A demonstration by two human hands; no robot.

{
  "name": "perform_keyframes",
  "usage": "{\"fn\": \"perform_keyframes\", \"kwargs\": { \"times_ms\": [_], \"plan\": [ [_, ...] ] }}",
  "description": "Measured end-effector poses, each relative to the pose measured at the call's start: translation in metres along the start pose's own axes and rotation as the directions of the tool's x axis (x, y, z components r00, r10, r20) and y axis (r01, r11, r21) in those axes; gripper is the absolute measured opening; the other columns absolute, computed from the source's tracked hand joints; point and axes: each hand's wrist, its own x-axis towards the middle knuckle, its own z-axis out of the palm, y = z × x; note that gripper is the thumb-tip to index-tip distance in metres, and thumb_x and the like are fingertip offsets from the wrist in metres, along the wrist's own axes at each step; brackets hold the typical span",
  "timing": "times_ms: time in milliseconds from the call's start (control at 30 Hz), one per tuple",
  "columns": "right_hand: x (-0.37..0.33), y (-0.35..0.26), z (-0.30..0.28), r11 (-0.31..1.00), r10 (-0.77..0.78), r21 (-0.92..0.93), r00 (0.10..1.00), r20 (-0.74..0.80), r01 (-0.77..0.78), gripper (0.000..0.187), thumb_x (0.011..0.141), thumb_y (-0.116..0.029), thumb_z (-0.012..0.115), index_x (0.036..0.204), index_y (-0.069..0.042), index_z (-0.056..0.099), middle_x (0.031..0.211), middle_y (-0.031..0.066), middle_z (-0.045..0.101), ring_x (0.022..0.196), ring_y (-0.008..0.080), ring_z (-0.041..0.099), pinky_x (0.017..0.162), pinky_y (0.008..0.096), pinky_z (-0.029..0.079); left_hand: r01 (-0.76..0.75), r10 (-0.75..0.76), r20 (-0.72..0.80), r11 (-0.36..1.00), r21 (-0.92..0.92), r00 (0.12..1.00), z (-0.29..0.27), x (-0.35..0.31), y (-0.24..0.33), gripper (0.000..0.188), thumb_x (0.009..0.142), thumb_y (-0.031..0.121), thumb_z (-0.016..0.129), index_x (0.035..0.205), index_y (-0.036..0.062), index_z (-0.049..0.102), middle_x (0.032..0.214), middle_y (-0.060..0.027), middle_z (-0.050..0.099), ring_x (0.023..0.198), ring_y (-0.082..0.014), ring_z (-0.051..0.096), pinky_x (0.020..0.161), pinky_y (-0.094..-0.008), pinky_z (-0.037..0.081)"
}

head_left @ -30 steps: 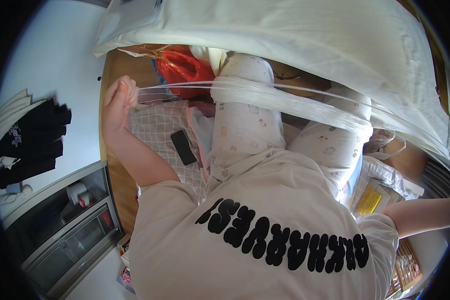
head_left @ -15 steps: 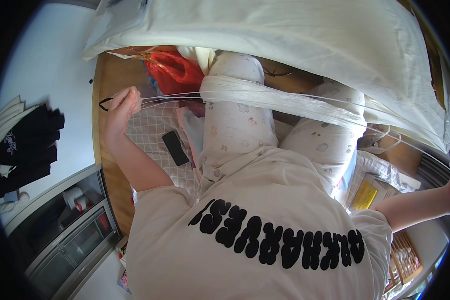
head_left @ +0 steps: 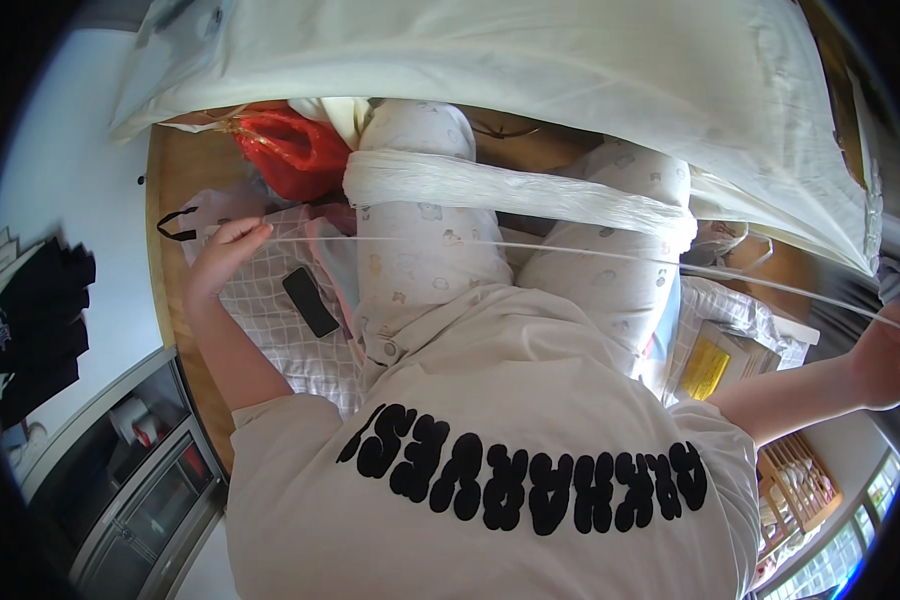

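A skein of white yarn (head_left: 520, 188) is stretched around both my knees in a wide, flat band. My left hand (head_left: 232, 250) is out to the left, its fingers pinched on a thin white strand (head_left: 560, 246). This strand runs taut across my thighs, below the band, to the far right. There my right hand (head_left: 875, 365) is curled at the picture's edge, with the strand reaching it; its fingertips are partly cut off by the dark rim.
A bed with a cream sheet (head_left: 490, 60) stands right before my knees. Left of my legs are a red bag (head_left: 288, 155), a checked cloth (head_left: 270, 300) and a black phone (head_left: 310, 302). A glass-fronted cabinet (head_left: 160, 480) stands left; a yellow-labelled box (head_left: 705, 370) lies right.
Several strands stretched between my hands are down to one visible line, now lower over my thighs. My left hand has dropped slightly, and more of my right hand shows.
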Motion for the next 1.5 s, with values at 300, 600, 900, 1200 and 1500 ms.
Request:
{"fn": "perform_keyframes", "kwargs": {
  "times_ms": [300,600,900,1200,1500],
  "plan": [
    [-0.110,0.070,-0.029,0.924,0.383,-0.299,0.612,0.692,-0.240,0.112,0.079,-0.077,0.054,0.151,-0.005,0.007,0.059,-0.0036,0.028,0.045,0.0092,0.024,0.044,0.0288,0.021,-0.437,0.606,-0.191,0.724,0.533,0.772,0.093,-0.003,0.099,0.027,0.081,0.020,0.073,0.105,0.0077,0.072,0.096,-0.0098,0.066,0.084,-0.0190,0.062,0.077,-0.0285,0.047],
    [-0.205,0.148,0.006,0.841,0.541,-0.533,0.139,0.830,-0.094,0.083,0.080,-0.032,0.079,0.136,0.000,0.027,0.129,0.0180,0.051,0.061,0.0139,0.049,0.054,0.0271,0.043,-0.696,0.775,-0.116,0.477,-0.536,0.621,0.240,0.004,0.157,0.021,0.078,0.007,0.077,0.098,0.0031,0.073,0.091,-0.0049,0.064,0.084,-0.0127,0.059,0.070,-0.0269,0.046],
    [-0.226,0.156,-0.009,0.758,0.652,-0.534,0.453,0.608,-0.375,0.038,0.093,0.000,0.058,0.117,-0.004,0.029,0.081,0.0035,0.048,0.059,0.0064,0.038,0.052,0.0216,0.031,-0.433,0.647,0.026,0.540,-0.722,0.762,0.243,0.008,0.155,0.023,0.095,0.020,0.058,0.095,0.0013,0.070,0.091,-0.0037,0.060,0.088,-0.0117,0.052,0.080,-0.0282,0.039],
    [-0.196,0.165,-0.013,0.080,0.959,-0.594,-0.100,0.264,-0.801,0.013,0.094,-0.017,0.048,0.085,-0.008,0.051,0.060,-0.0054,0.036,0.051,0.0046,0.025,0.047,0.0227,0.021,-0.178,0.671,0.157,0.402,-0.898,0.724,0.234,0.014,0.154,0.030,0.099,0.020,0.042,0.069,0.0107,0.041,0.064,0.0031,0.041,0.064,-0.0088,0.038,0.060,-0.0254,0.029],
    [-0.184,0.164,0.003,0.256,0.961,-0.509,0.159,0.227,-0.822,0.019,0.098,-0.018,0.048,0.089,-0.004,0.058,0.057,-0.0070,0.038,0.047,0.0054,0.028,0.045,0.0232,0.024,-0.309,0.490,0.153,0.730,-0.609,0.858,0.247,0.021,0.150,0.028,0.096,0.021,0.055,0.082,0.0009,0.069,0.071,0.0020,0.060,0.067,-0.0030,0.047,0.059,-0.0213,0.036]
  ]
}}
